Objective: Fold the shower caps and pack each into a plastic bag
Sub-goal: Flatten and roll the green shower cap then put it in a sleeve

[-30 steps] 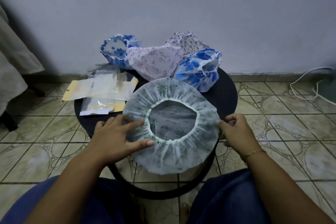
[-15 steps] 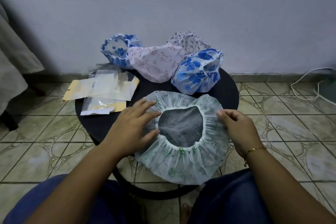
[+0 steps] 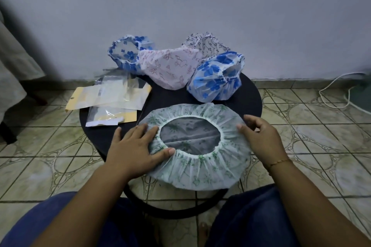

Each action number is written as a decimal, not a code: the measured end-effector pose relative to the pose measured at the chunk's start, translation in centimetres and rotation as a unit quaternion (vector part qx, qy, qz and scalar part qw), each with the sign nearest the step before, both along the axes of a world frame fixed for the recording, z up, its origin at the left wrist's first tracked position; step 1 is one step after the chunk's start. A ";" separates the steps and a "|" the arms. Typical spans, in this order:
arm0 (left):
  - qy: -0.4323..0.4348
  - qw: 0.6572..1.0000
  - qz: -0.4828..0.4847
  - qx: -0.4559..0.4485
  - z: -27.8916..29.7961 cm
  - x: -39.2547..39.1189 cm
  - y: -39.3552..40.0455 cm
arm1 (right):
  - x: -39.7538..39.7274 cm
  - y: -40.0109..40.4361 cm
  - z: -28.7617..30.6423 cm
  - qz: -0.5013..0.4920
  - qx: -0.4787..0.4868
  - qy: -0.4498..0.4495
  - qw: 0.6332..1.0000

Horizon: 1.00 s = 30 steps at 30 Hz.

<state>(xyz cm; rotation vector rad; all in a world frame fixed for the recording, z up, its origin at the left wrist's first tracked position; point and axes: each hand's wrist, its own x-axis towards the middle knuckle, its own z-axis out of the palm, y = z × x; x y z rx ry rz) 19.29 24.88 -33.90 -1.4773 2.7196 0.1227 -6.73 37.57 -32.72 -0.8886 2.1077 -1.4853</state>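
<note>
A white shower cap with green print (image 3: 197,168) lies spread open-side up on the near half of the round black table (image 3: 249,96), its near edge hanging past the table's rim. The left hand (image 3: 138,146) rests flat on the cap's left side with fingers straight, while the right hand (image 3: 261,136) pinches the cap's right edge between curled fingers and thumb. Along the far side of the table sit two blue-flowered caps (image 3: 215,78), a pink cap (image 3: 168,66) between them and a white cap with dark print (image 3: 206,43) behind, and a pile of clear plastic bags (image 3: 114,96) lies on the far left edge.
</note>
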 end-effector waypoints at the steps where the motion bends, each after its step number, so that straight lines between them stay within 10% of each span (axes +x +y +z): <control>1: 0.001 1.000 0.005 -0.024 0.3 0.1 0.2 | 0.0 0.1 -0.1 -0.009 -0.005 -0.009 1.000; 14: 0.223 0.963 -0.079 -0.131 0.7 0.1 0.3 | 0.2 1.0 0.4 0.053 0.111 -0.168 0.978; 19: 0.060 0.992 -0.073 0.079 0.0 -0.4 -0.1 | 0.6 0.8 0.2 0.034 0.055 -0.237 0.969; 30: -0.008 0.997 -0.055 0.062 -0.2 0.3 0.0 | 0.2 1.2 0.4 0.038 0.084 -0.224 0.970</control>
